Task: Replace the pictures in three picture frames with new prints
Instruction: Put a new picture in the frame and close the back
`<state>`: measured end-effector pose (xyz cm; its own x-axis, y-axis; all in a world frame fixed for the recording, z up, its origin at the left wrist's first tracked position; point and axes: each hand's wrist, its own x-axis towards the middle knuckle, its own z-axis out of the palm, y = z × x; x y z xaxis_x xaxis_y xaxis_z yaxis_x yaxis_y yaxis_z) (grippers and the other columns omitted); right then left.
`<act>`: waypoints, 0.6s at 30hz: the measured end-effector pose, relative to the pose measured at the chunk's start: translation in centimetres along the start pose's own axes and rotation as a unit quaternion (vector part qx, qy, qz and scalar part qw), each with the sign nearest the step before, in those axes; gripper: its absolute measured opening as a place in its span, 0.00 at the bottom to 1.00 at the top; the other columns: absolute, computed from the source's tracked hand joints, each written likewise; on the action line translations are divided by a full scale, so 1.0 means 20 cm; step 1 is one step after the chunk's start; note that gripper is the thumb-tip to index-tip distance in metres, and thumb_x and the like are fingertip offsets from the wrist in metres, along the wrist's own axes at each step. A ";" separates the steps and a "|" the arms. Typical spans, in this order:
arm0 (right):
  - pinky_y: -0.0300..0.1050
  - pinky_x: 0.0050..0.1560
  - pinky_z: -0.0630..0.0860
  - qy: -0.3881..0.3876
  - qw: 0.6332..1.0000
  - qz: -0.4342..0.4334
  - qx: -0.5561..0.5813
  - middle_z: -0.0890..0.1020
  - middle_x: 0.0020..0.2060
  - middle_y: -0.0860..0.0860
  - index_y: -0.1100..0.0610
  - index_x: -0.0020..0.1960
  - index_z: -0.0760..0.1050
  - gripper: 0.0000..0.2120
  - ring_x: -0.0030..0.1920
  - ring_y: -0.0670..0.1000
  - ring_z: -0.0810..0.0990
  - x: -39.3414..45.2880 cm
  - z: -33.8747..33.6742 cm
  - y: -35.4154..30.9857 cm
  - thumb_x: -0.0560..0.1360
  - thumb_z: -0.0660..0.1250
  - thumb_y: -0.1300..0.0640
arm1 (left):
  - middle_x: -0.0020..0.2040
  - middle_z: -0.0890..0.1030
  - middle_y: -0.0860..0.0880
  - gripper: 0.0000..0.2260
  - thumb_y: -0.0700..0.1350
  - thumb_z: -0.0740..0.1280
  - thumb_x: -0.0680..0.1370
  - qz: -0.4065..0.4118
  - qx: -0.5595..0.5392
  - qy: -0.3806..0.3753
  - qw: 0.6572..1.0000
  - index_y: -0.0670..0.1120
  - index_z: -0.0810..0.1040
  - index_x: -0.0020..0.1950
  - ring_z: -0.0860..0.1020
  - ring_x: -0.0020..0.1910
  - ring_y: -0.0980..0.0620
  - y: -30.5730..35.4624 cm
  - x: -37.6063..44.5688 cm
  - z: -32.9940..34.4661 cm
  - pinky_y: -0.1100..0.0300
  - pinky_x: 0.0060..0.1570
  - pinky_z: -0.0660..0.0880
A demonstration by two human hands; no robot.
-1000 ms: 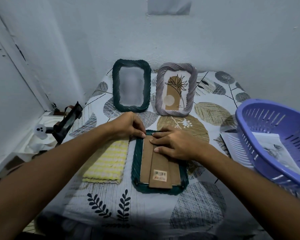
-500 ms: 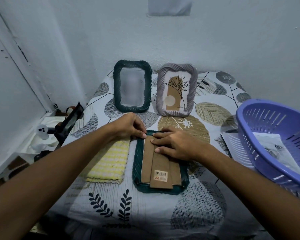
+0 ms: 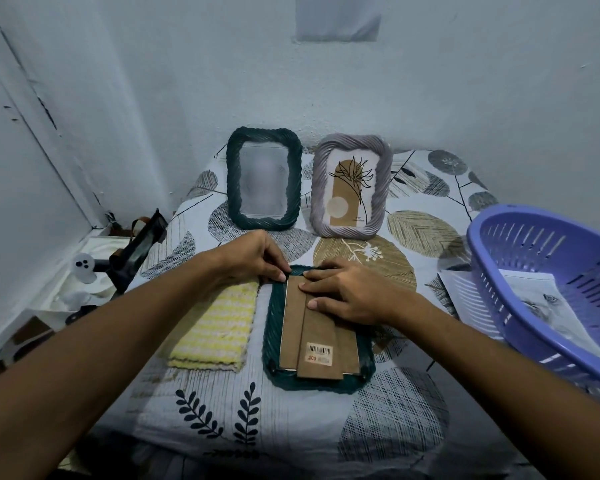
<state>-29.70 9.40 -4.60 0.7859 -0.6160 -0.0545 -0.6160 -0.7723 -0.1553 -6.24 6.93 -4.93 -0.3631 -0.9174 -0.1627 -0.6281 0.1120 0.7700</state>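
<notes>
A dark green picture frame [image 3: 272, 341] lies face down on the table in front of me, its brown cardboard backing [image 3: 317, 341] with a barcode sticker facing up. My left hand [image 3: 253, 256] pinches at the frame's top left corner with curled fingertips. My right hand [image 3: 347, 294] lies flat on the upper part of the backing, fingers straight, pressing it down. Two more frames stand against the wall: a dark green frame [image 3: 262, 178] with a blurred picture and a grey frame [image 3: 352, 187] with a plant print.
A folded yellow and white cloth [image 3: 212, 327] lies left of the flat frame. A purple plastic basket [image 3: 548, 282] with paper prints [image 3: 548, 303] inside sits at the right. The table has a leaf-patterned cloth [image 3: 222, 410]. A black stand [image 3: 136, 251] is off the left edge.
Both hands stay at the top of the face-down frame; the left fingertips have worked slightly at the top left corner. The view has barely shifted.
</notes>
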 end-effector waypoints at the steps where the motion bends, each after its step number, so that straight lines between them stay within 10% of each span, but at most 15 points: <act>1: 0.50 0.68 0.63 0.003 1.000 0.001 0.002 0.68 0.73 0.46 0.46 0.73 0.67 0.22 0.73 0.50 0.60 0.00 0.01 0.00 0.80 0.56 0.42 | 0.43 0.84 0.41 0.08 0.34 0.74 0.70 0.003 0.003 -0.001 1.000 0.40 0.84 0.48 0.82 0.38 0.52 0.00 0.00 0.00 0.64 0.36 0.78; 18: 0.57 0.69 0.63 0.014 1.000 0.002 -0.001 0.68 0.73 0.48 0.46 0.73 0.67 0.23 0.73 0.53 0.60 -0.01 0.04 0.00 0.80 0.54 0.41 | 0.37 0.83 0.50 0.06 0.38 0.75 0.70 0.062 0.079 0.042 0.994 0.39 0.85 0.45 0.78 0.30 0.65 0.02 -0.02 0.02 0.72 0.32 0.73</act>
<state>-29.83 9.61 -5.38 0.7817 -0.6230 -0.0277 -0.6192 -0.7701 -0.1537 -6.66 7.55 -4.86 -0.3911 -0.9202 -0.0153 -0.6838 0.2794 0.6741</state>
